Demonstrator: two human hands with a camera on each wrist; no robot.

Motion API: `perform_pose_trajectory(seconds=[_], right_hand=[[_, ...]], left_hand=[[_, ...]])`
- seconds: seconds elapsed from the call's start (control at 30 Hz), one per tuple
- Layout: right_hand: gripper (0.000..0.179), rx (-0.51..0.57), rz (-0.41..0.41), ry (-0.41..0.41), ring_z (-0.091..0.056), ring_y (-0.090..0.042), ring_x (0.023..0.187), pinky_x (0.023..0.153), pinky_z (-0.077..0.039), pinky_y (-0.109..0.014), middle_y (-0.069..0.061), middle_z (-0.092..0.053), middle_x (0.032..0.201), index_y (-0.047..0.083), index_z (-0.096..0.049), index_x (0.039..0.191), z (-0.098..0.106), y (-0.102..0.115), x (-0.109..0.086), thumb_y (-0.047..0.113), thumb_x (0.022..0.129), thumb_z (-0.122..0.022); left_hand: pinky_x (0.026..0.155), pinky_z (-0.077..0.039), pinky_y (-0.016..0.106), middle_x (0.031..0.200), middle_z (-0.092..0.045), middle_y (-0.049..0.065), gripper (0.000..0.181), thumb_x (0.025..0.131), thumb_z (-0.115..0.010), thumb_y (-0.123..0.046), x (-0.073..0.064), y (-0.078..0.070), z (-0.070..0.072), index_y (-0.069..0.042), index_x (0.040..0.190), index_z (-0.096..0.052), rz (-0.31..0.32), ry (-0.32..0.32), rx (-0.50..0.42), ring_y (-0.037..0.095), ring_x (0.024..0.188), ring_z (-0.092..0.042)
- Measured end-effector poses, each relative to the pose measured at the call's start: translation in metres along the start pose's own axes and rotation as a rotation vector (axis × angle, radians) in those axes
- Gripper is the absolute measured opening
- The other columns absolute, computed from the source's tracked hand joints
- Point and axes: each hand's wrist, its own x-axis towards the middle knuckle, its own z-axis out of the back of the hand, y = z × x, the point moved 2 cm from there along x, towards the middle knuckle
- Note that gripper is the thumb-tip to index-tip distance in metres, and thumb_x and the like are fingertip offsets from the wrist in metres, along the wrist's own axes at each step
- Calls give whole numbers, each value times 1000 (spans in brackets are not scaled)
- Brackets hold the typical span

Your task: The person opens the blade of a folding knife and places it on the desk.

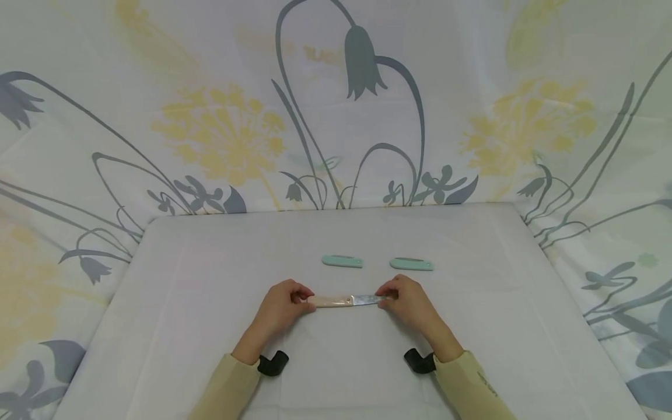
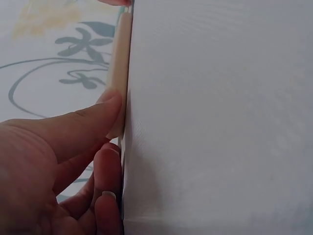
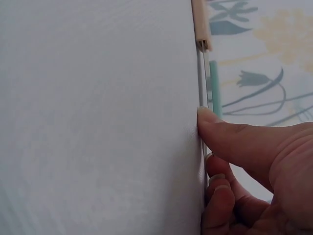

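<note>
A folding knife (image 1: pixel 336 301) with a glossy beige handle lies level across the table in front of me, its blade (image 1: pixel 366 300) out and pointing right. My left hand (image 1: pixel 283 304) pinches the butt end of the handle between thumb and fingers. At the other end my right hand (image 1: pixel 411 303) pinches the blade's tip, which its fingertips hide. The left wrist view shows the thumb along the side of the beige handle (image 2: pixel 121 63), low at the tabletop. In the right wrist view the thin blade runs from the handle (image 3: pixel 201 24) down to the thumb.
Two mint-green folded knives lie beyond the hands, one left (image 1: pixel 342 261) and one right (image 1: pixel 412 264). A white cloth covers the table (image 1: pixel 336 361). Flower-patterned fabric (image 1: pixel 226 128) rises behind it and at both sides. Each wrist wears a black mount (image 1: pixel 274 363).
</note>
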Motion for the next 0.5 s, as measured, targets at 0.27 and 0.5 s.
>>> perform_pose_trajectory(seconds=[0.27,0.5], right_hand=[[18,-2,-5,17,-49,-14,77,71,-43,-31,4,-57,84,12,-76,92,1,-1,0,5,78,-84],[20,17,-21,71,-52,-15,82,75,-45,-33,2,-60,90,10,-74,99,7,4,3,6,81,-82]], left_hand=[[66,-43,31,83,-60,-5,21,81,-84,-17,2,2,1,-14,99,-75,14,25,-17,13,72,-51],[66,-44,31,84,-64,-6,23,81,-84,-19,5,0,6,-12,100,-74,33,56,-63,13,70,-54]])
